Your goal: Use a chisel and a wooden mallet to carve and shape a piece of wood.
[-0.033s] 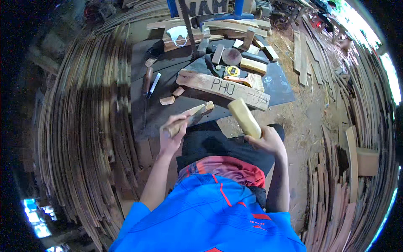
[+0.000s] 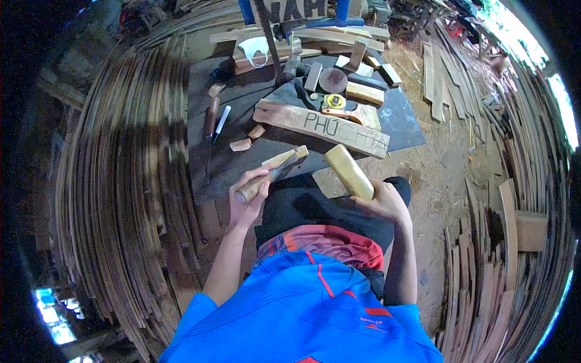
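My left hand (image 2: 246, 196) is closed round the wooden handle of a chisel (image 2: 287, 163). Its blade slants up and right over a small pale wood piece (image 2: 279, 159) on the dark work surface; whether the edge touches the wood I cannot tell. That piece has a notch near its far end, and its near end is partly behind my fingers. In my right hand (image 2: 387, 202) is a smooth rectangular wooden block (image 2: 348, 171), gripped by its lower end and tilted up to the left, apart from the chisel.
Beyond my hands lies a lettered board (image 2: 302, 121), with a yellow tape measure (image 2: 334, 102) and a brush (image 2: 363, 116) behind it. A white marker (image 2: 223, 123), a brown-handled tool (image 2: 212, 116) and wood scraps (image 2: 240, 145) lie left. Stacked planks (image 2: 121, 199) line both sides.
The chisel blade now shows more clearly over the wood piece. The wooden block in my right hand has shifted slightly left. Both hands keep their grips.
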The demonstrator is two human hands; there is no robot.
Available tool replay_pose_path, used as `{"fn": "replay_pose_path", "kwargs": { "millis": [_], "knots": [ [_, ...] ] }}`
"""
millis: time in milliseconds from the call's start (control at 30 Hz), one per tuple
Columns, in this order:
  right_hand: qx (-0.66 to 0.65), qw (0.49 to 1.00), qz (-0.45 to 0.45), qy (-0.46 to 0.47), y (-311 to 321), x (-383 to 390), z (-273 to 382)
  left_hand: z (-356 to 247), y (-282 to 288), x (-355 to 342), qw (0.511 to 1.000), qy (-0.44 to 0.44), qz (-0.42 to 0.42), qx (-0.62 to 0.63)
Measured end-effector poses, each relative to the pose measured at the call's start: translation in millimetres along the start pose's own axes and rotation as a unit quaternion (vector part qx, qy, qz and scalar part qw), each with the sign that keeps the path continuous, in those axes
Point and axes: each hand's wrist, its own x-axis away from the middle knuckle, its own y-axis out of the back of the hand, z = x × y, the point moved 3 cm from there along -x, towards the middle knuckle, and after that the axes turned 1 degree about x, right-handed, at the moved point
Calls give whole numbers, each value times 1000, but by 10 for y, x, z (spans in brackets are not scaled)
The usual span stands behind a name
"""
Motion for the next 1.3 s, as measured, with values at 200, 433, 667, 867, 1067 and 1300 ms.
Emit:
{"fn": "replay_pose_path", "kwargs": {
  "millis": [200,433,667,867,1067,1300],
  "knots": [
    [-38,999,-32,2,-400,-236,292,34,19,211,998,47,6,40],
    [-55,994,-91,-18,-726,-447,277,90,85,349,994,94,24,46],
    [-179,978,24,-103,-671,-538,330,-55,46,217,999,-27,43,-13],
    [-268,962,3,-53,-923,-591,40,-204,-38,30,997,-56,-2,-52],
    [-445,889,42,-100,-862,-421,85,-255,-81,-53,995,-43,4,-94],
    [-435,893,49,-107,-925,-427,9,-168,-70,-112,999,-1,-38,-29]
  ]
}}
